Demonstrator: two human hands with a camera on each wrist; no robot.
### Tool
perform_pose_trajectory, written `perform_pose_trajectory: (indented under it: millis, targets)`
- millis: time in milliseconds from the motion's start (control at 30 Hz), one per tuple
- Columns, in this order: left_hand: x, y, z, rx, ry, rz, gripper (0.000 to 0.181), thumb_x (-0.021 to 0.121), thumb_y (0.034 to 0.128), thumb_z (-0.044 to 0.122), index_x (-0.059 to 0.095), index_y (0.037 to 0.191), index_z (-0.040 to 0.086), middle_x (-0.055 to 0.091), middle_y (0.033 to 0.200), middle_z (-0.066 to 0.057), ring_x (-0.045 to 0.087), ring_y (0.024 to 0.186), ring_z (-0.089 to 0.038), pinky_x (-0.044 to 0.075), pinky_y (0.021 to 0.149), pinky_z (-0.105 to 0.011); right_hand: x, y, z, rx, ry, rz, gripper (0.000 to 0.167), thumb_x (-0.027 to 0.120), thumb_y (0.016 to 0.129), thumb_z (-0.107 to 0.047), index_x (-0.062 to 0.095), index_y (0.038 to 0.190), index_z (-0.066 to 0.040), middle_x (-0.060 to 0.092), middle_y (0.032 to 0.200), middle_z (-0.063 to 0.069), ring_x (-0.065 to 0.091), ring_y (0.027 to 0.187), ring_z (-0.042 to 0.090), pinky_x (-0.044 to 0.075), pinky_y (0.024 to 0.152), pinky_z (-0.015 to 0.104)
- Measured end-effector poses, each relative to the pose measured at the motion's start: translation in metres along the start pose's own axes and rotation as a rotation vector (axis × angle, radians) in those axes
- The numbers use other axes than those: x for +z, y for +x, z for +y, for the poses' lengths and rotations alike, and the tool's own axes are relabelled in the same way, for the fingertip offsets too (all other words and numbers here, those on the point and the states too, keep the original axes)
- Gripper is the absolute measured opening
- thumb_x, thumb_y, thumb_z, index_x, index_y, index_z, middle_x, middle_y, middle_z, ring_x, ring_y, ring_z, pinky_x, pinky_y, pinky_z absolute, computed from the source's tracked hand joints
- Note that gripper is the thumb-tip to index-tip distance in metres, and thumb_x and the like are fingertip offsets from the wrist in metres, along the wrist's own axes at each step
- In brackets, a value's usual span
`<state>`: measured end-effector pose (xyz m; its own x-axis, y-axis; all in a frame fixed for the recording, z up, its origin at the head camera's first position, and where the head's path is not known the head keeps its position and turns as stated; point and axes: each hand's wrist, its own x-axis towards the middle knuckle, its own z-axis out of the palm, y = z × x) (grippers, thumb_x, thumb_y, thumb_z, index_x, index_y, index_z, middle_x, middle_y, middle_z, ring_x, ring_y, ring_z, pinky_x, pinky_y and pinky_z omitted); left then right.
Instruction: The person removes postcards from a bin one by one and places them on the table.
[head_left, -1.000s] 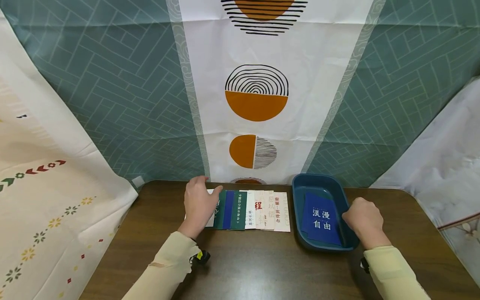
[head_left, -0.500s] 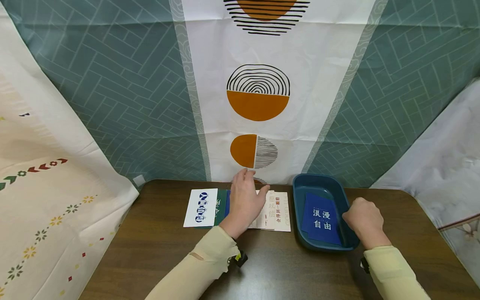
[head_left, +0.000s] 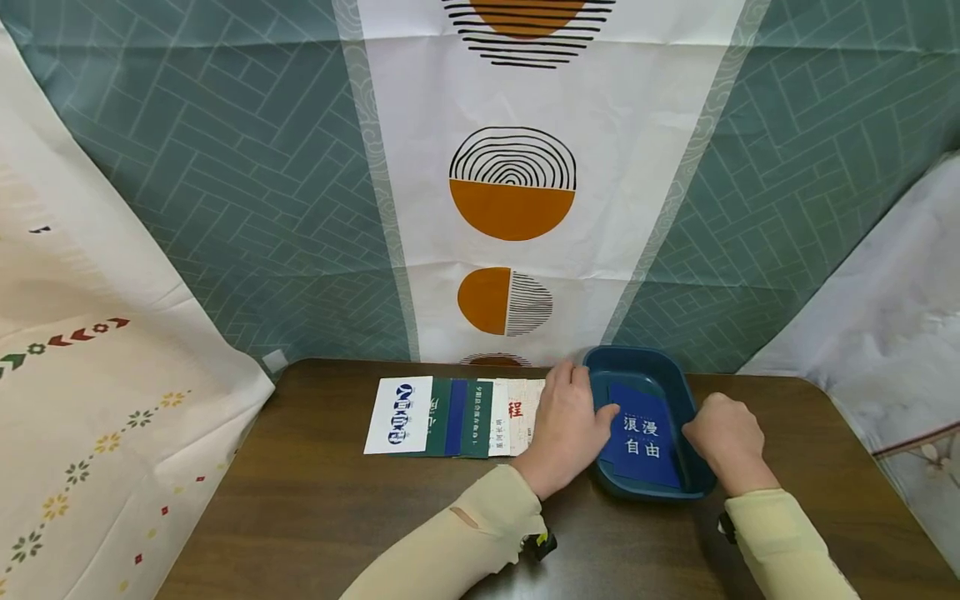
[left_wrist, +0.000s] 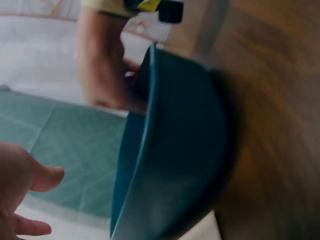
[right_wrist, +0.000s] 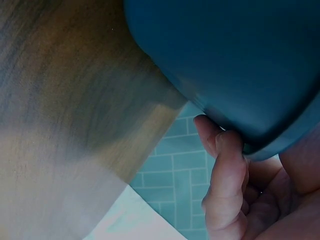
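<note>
My right hand (head_left: 726, 437) grips the right rim of a dark blue plastic tray (head_left: 626, 360). In the right wrist view, fingers curl under the rim of the tray (right_wrist: 230, 60). Blue cards (head_left: 647, 446) with white characters lie inside. My left hand (head_left: 564, 429), fingers extended and thumb apart, is above the right end of an overlapping row of cards (head_left: 476, 417), beside the tray's left wall. That hand hides the row's rightmost part. The left wrist view shows nothing held between the thumb and fingers of the left hand (left_wrist: 27, 187).
The cards rest near the back edge of a brown wooden table (head_left: 315, 517). At the row's left end is a white card (head_left: 399, 415) with blue lettering. Behind the table hangs a patterned cloth (head_left: 285, 208), and a cream cloth (head_left: 97, 400) hangs at the left.
My left hand has moved rightward over the row, from the white card to beside the tray. The cards lie where they were. My right hand stays on the tray's rim.
</note>
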<state>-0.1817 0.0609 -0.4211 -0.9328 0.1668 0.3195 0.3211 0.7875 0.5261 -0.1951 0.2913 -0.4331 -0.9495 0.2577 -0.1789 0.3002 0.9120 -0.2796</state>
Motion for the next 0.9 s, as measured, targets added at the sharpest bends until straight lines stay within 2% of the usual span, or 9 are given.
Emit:
perform_pose_trajectory:
  millis: [167,267,433,567,667,767,900]
  targets:
    - [0.022,-0.004,0.015,-0.011,0.028,-0.082,0.065,0.065,0.0833,0.045,0.049,0.127,0.0,0.052,0.127,-0.011,0.049,0.111,-0.02,0.049,0.093,-0.032,0.0,0.001,-0.001,0.003,-0.011,-0.006,0.031,0.062,0.08,-0.019,0.058,0.092,0.01,0.06,0.078,0.026,0.057,0.06,0.03,0.048,0.045,0.04]
    - [0.035,-0.006,0.022,0.006,0.054,-0.116,0.062,0.064,0.0837,0.047,0.051,0.123,0.001,0.054,0.119,-0.009,0.05,0.104,-0.018,0.049,0.09,-0.027,0.0,0.001,-0.002,0.005,-0.018,-0.002,0.035,0.064,0.079,-0.02,0.057,0.094,0.012,0.06,0.079,0.027,0.057,0.059,0.031,0.049,0.046,0.043]
    - [0.055,-0.009,0.028,0.043,0.095,-0.144,0.056,0.063,0.085,0.046,0.053,0.118,0.002,0.057,0.113,-0.008,0.053,0.1,-0.016,0.049,0.089,-0.024,-0.002,0.0,-0.002,-0.004,-0.032,0.005,0.037,0.065,0.079,-0.021,0.057,0.094,0.012,0.06,0.082,0.03,0.058,0.062,0.033,0.05,0.049,0.046]
    - [0.067,-0.01,0.029,0.056,0.142,-0.151,0.052,0.065,0.0843,0.045,0.056,0.113,0.002,0.059,0.104,-0.006,0.054,0.092,-0.014,0.051,0.082,-0.021,-0.001,-0.001,-0.003,-0.01,-0.029,-0.002,0.033,0.064,0.079,-0.02,0.058,0.089,0.01,0.06,0.077,0.026,0.057,0.059,0.031,0.049,0.047,0.043]
    - [0.073,-0.009,0.031,0.059,0.222,-0.162,0.051,0.065,0.083,0.046,0.058,0.109,0.002,0.059,0.096,-0.005,0.054,0.086,-0.013,0.051,0.076,-0.02,-0.002,-0.001,-0.002,-0.007,-0.023,-0.006,0.03,0.064,0.079,-0.02,0.058,0.085,0.009,0.059,0.073,0.023,0.056,0.058,0.029,0.048,0.046,0.042]
    - [0.079,-0.008,0.035,0.051,0.356,-0.177,0.055,0.065,0.081,0.05,0.059,0.107,0.002,0.06,0.093,-0.005,0.054,0.082,-0.014,0.051,0.074,-0.021,-0.002,-0.001,-0.002,-0.007,-0.023,0.0,0.029,0.064,0.079,-0.021,0.059,0.083,0.007,0.059,0.074,0.024,0.056,0.059,0.03,0.047,0.046,0.042]
    - [0.087,-0.005,0.042,-0.015,0.523,-0.219,0.068,0.062,0.0777,0.061,0.06,0.113,0.002,0.062,0.101,-0.007,0.056,0.087,-0.017,0.051,0.078,-0.023,-0.001,0.0,-0.002,-0.007,-0.029,0.01,0.03,0.064,0.077,-0.021,0.059,0.084,0.008,0.06,0.077,0.027,0.056,0.061,0.033,0.046,0.046,0.043]
